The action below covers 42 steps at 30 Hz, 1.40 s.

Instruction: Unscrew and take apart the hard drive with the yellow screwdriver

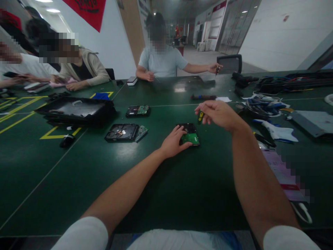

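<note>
Landmark: the hard drive (pixel 189 134) lies flat on the green table (pixel 104 180), straight ahead of the person, its green circuit board facing up.
Left hand: the left hand (pixel 173 141) rests on the drive's near left edge, fingers spread and pressing down rather than closed around it, seemingly to keep it from sliding.
Right hand: the right hand (pixel 220 114) hovers just above and right of the drive, fingers pinched on a small yellow-handled screwdriver (pixel 200 116) with its tip pointing down at the board.
Left of the drive: an opened drive (pixel 121 132) with a loose board beside it, and further back a second board-up drive (pixel 138 110).
Far left of the drive: a black tray (pixel 75 111).
Right of the drive: a tangle of cables (pixel 262 104) and tools, kept within reach.
Beyond the drive: a seated person in a pale shirt (pixel 162 62), hands on the table.
</note>
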Motion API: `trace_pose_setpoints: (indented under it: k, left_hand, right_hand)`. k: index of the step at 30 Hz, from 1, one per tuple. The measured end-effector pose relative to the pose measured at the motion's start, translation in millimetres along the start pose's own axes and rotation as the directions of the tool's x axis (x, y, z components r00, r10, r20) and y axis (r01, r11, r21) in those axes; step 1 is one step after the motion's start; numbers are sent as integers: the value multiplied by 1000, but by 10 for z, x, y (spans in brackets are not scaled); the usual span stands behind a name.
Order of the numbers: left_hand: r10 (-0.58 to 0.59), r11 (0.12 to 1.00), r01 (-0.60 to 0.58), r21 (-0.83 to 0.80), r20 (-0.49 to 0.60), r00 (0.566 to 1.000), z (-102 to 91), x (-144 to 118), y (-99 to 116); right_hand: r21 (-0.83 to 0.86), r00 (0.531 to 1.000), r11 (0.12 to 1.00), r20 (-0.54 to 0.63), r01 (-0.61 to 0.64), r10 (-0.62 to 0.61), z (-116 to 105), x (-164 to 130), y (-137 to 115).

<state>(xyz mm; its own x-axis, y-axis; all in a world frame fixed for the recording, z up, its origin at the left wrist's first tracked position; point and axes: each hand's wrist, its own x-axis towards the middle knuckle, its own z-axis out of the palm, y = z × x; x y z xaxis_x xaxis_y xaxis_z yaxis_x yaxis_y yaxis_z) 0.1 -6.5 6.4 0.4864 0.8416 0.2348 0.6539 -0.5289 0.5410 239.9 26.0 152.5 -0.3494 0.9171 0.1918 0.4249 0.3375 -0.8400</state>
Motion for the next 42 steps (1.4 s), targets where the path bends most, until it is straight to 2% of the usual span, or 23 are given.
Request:
trace_pose_setpoints:
  k: [4,9,13,22,29,37,42]
  left_hand:
    - [2,1000,-2,-1,1,1000,-4,-6,1]
    - [-11,1000,11,-1,7,1000,-2,1,7]
    - [-14,1000,14,-13,12,1000,-9,1,11]
    - [6,1000,-6,-3,-5,1000,5,1,-3]
    - [-1,1000,1,-9,-2,1000,12,2,-11]
    - [0,1000,0,-10,4,1000,-9,1,15]
    - [-7,1000,7,-15,5,1000,-8,0,14]
  right_hand:
    - [-26,1000,1000,-1,-11,11,-9,-9,13]
    - [-117,996,993,-83,12,-22,-23,-11,13]
    - [-133,994,991,-112,-22,7,-6,2,22]
    - [-95,1000,995,-27,-12,10,-4,-24,-21]
    - [-192,991,981,-130,-39,14,-18,-16,-14]
    - [-54,1000,998,-12,-28,28,23,-50,-74]
    - [-66,1000,997,-8,-26,26,11,-42,-51]
